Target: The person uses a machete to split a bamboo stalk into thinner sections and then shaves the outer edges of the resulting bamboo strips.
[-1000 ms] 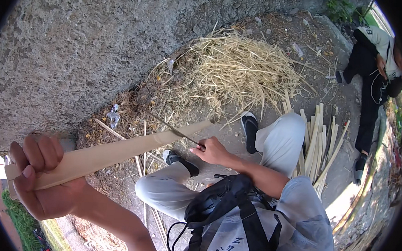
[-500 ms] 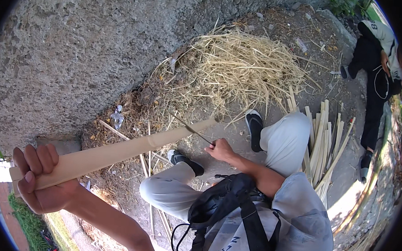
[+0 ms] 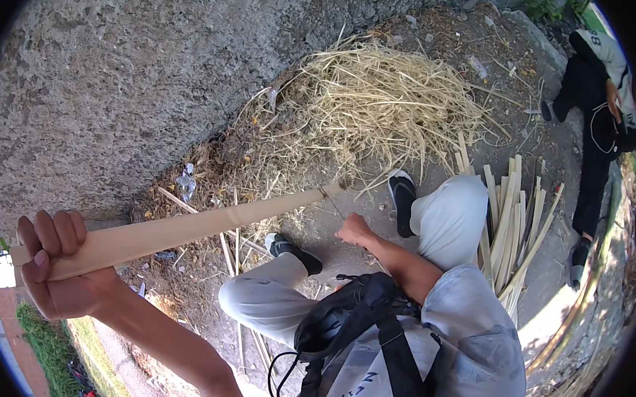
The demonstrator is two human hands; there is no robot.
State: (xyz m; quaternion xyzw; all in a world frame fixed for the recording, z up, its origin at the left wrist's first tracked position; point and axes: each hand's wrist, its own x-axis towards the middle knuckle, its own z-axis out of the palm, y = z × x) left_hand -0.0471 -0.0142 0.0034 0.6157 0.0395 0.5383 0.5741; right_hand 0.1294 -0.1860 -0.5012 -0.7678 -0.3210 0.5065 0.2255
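My left hand (image 3: 66, 270) is wrapped round the near end of a long, wide bamboo slat (image 3: 178, 230), out at the left. The slat slants away to the right, and its far end comes down close to the ground between the wall and my feet. My right hand (image 3: 356, 230), closed in a fist in front of my knees, grips a knife (image 3: 332, 201). The knife's thin dark blade meets the slat near its far end. The knife's handle is hidden inside my fist.
A heap of pale bamboo shavings (image 3: 404, 102) lies ahead, beside a rough stone wall (image 3: 136, 78). To the right of my knee is a bundle of cut bamboo strips (image 3: 509, 232). Another person (image 3: 595, 135) sits at the far right. A black bag (image 3: 347, 313) hangs at my front.
The knife has slid along the slat toward its far end, with my right hand moving slightly right. My left hand has risen a little with the slat.
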